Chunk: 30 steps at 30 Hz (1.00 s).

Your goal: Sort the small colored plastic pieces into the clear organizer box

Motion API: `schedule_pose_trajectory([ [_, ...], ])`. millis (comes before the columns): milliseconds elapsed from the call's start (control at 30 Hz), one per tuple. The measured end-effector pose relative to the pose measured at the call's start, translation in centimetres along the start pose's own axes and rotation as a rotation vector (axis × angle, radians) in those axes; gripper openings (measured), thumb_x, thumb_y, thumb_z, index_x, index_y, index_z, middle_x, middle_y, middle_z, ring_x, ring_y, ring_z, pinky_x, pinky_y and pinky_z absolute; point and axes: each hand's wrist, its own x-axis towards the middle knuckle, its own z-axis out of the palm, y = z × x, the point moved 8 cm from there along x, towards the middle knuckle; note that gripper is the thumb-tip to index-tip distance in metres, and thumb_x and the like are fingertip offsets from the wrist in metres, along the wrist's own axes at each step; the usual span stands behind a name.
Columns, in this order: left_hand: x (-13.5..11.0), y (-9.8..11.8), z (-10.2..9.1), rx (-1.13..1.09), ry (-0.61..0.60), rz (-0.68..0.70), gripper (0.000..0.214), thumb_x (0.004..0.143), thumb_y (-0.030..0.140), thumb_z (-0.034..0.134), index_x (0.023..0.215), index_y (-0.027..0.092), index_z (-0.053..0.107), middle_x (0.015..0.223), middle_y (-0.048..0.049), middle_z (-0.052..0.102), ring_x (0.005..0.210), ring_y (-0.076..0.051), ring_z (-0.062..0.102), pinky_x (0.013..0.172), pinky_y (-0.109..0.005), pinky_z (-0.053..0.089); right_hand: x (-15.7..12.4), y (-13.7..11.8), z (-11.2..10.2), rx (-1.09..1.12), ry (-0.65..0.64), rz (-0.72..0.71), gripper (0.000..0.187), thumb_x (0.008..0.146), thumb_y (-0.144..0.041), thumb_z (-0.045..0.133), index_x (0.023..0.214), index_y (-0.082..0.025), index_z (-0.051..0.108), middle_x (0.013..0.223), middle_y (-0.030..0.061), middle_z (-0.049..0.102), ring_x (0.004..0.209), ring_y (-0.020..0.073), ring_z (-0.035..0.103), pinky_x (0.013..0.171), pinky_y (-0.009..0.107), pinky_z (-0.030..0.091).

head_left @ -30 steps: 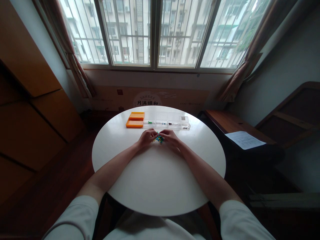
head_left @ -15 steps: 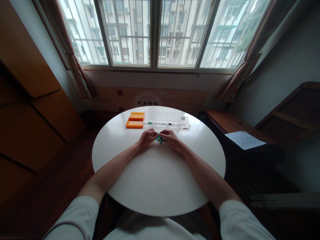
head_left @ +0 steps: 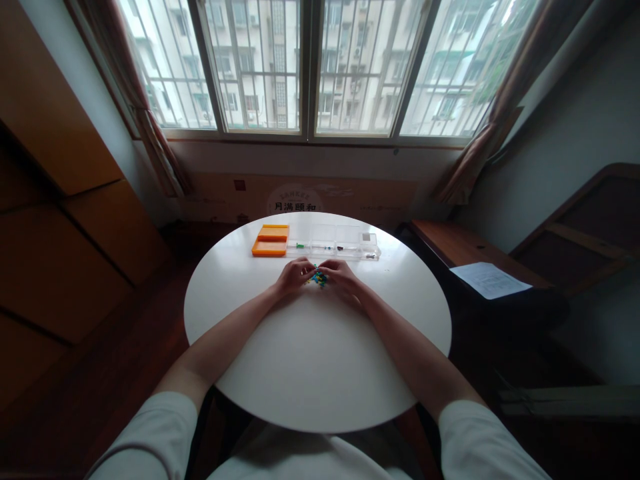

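Note:
My left hand [head_left: 294, 273] and my right hand [head_left: 341, 274] rest side by side on the round white table [head_left: 320, 360], fingers curled inward. Between the fingertips lies a small heap of coloured pieces [head_left: 317, 277], teal, yellow and green. Both hands touch the heap; what each pinches is too small to name. Just beyond the hands stands a long clear compartment box [head_left: 340, 249] with a few small pieces inside, and an orange lid or tray [head_left: 271, 241] at its left end.
A dark wooden side table [head_left: 450, 243] with a sheet of paper [head_left: 489, 279] stands to the right. Wooden cabinets [head_left: 60, 200] line the left wall. A barred window and curtains lie behind the table.

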Motion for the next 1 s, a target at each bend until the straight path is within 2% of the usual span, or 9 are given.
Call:
schedule_pose_trajectory([
  [133,0.0,-0.1,0.0,-0.003,0.005,-0.004,0.027,0.082,0.041,0.056,0.081,0.017,0.069,0.075,-0.0018,0.059,0.059,-0.008,0.053,0.058,-0.021,0.043,0.1,0.0,-0.1,0.034,0.004,-0.015,0.036,0.059,-0.045,0.071,0.079,-0.015,0.068,0.074,0.0050,0.068,0.068,0.0159,0.059,0.064,0.028,0.045],
  [267,-0.1,-0.1,-0.1,0.002,0.015,-0.002,0.026,0.082,0.040,0.056,0.081,0.017,0.069,0.077,-0.0017,0.060,0.060,-0.008,0.053,0.058,-0.020,0.043,-0.1,-0.2,-1.1,0.081,0.074,-0.015,0.036,0.065,-0.042,0.068,0.090,-0.017,0.067,0.078,0.0047,0.068,0.072,0.0155,0.061,0.067,0.027,0.043],
  [467,0.0,-0.3,-0.2,0.023,0.025,-0.032,0.025,0.081,0.039,0.057,0.082,0.017,0.069,0.078,-0.0023,0.060,0.061,-0.008,0.054,0.058,-0.020,0.043,-0.5,-0.7,-1.1,0.076,0.048,0.000,0.031,0.070,-0.045,0.062,0.074,-0.016,0.070,0.080,0.0071,0.069,0.079,0.0171,0.061,0.072,0.027,0.042],
  [600,0.0,-0.4,-0.1,0.014,0.030,-0.031,0.025,0.082,0.039,0.057,0.082,0.017,0.069,0.078,-0.0024,0.060,0.060,-0.008,0.054,0.058,-0.021,0.043,-0.7,-0.8,-0.8,0.042,0.028,0.001,0.033,0.067,-0.047,0.064,0.075,-0.015,0.071,0.078,0.0067,0.069,0.077,0.0173,0.059,0.070,0.027,0.042],
  [833,-0.1,-0.2,-0.2,0.011,0.034,-0.021,0.031,0.083,0.043,0.054,0.079,0.016,0.069,0.076,-0.0024,0.059,0.060,-0.008,0.054,0.057,-0.020,0.043,-0.7,-0.9,-0.6,0.028,0.044,0.020,0.038,0.064,-0.048,0.065,0.076,-0.012,0.071,0.068,0.0051,0.066,0.064,0.0144,0.055,0.058,0.025,0.040],
  [1000,0.0,0.0,-0.3,0.009,0.031,-0.015,0.032,0.083,0.045,0.053,0.080,0.016,0.069,0.077,-0.0023,0.059,0.059,-0.008,0.053,0.057,-0.021,0.043,-0.7,-1.1,-0.4,0.028,0.028,-0.006,0.036,0.064,-0.046,0.066,0.075,-0.013,0.071,0.071,0.0055,0.067,0.066,0.0147,0.056,0.062,0.026,0.042],
])
